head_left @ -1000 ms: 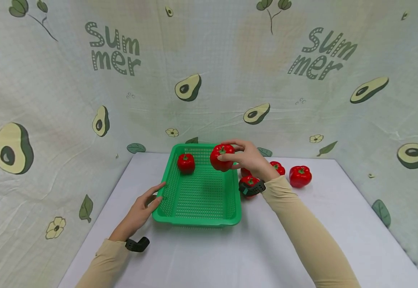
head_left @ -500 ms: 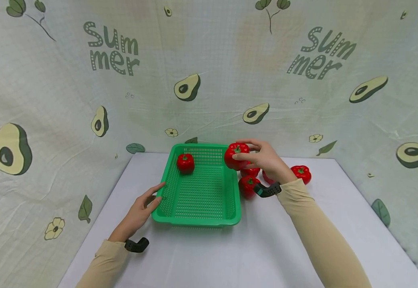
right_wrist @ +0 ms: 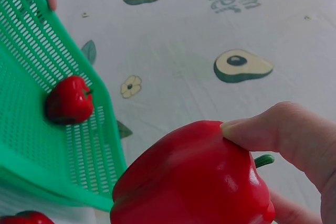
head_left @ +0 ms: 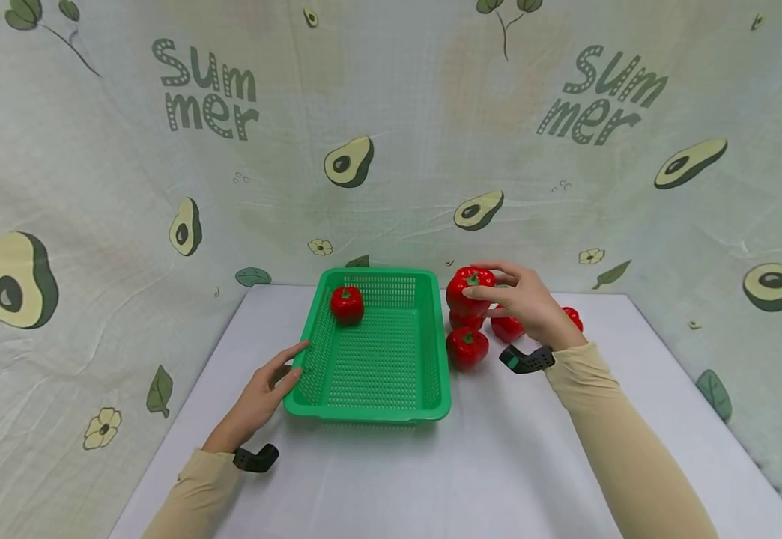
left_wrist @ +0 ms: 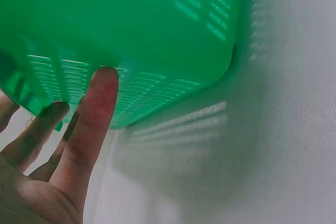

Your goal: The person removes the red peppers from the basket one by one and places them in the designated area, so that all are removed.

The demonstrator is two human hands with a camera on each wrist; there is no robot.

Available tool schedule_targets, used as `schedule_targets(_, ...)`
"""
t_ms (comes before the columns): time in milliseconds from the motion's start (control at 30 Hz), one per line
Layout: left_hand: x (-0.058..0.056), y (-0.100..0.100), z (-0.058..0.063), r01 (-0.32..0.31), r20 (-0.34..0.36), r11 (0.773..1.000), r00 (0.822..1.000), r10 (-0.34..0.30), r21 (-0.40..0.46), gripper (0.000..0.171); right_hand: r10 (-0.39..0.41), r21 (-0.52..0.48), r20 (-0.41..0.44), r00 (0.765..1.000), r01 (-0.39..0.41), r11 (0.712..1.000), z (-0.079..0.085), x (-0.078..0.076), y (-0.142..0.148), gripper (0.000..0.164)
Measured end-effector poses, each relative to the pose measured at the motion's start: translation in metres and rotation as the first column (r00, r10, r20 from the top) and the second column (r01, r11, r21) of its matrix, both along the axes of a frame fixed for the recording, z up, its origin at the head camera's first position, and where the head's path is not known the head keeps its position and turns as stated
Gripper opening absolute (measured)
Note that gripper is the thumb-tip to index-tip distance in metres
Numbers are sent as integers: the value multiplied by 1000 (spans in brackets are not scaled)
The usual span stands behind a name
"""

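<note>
A red bell pepper (head_left: 460, 290) with a green stem is gripped between the thumb and fingers of my right hand (head_left: 531, 305). It is held just right of the green basket (head_left: 367, 413), over other peppers. In the right wrist view, the thumb presses the top of the held bell pepper (right_wrist: 194, 182). My left hand (head_left: 256, 400) rests at the basket's left side with fingers extended; the left wrist view has its fingertips against the slotted basket wall (left_wrist: 105, 19). One bell pepper (head_left: 347, 305) sits inside the basket, at the back left.
Several more red bell peppers lie on the white table right of the basket: one at the front (head_left: 467, 347), another behind the wrist (head_left: 508, 329), a third pepper (head_left: 574, 317) partly hidden farther right. A printed cloth (head_left: 391, 90) hangs behind and along both sides.
My right hand has carried the held bell pepper rightward, from over the basket's right part to beyond its right rim. The left hand and the basket stay in place.
</note>
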State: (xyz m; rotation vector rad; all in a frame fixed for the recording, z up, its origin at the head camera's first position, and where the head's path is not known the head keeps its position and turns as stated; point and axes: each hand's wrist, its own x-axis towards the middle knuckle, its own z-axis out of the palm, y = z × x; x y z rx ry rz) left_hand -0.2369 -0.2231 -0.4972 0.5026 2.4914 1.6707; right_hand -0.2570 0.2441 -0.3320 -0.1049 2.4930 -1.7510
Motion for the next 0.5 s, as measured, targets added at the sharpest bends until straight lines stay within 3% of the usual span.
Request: schedule_targets(500,0,0,0,7,0,1000,1000,-7,0,55,-110,36,-15,994,110,993,-19,8,31,72)
